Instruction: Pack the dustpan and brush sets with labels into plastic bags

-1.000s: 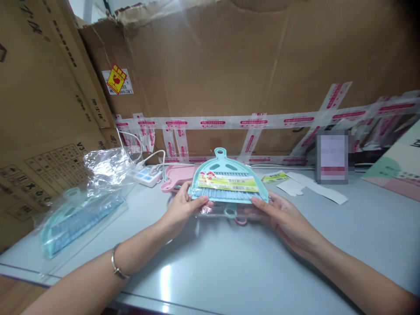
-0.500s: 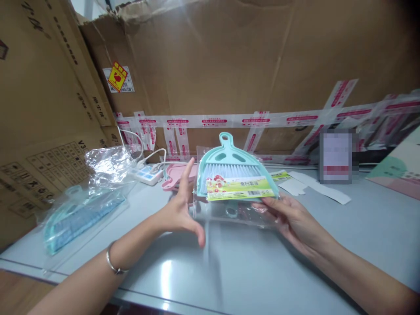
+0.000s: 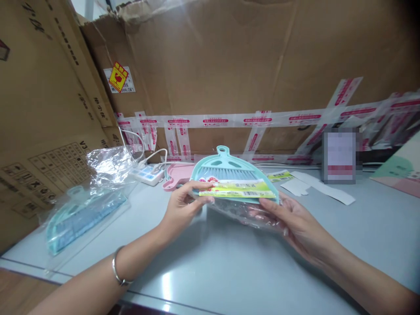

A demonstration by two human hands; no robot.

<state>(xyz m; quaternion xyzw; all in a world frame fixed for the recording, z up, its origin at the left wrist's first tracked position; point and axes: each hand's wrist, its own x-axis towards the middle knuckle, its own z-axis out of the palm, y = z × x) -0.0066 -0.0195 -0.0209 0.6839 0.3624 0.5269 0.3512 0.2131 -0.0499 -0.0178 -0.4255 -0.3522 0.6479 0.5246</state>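
Note:
A mint-green dustpan and brush set (image 3: 226,164) in a clear plastic bag (image 3: 239,210) is held up over the table, its handle pointing away from me. A yellow-green label (image 3: 239,189) lies across its front. My left hand (image 3: 187,203) pinches the set's left corner between thumb and fingers. At the right corner my right hand (image 3: 288,218) grips it, thumb on top and fingers underneath, partly hidden by the crinkled bag. Behind my left hand a pink dustpan (image 3: 180,174) rests on the table, partly covered.
Another bagged mint-green dustpan set (image 3: 83,218) lies on the grey table (image 3: 210,271) at left, near crumpled clear plastic (image 3: 110,164). A white power strip (image 3: 149,175) with cables, white paper strips (image 3: 323,188) and a blurred upright device (image 3: 339,155) stand before a large cardboard box (image 3: 210,61).
My left hand has closed from a spread pose onto the set's left corner. The set has tilted flatter and sunk slightly. My right hand keeps its grip.

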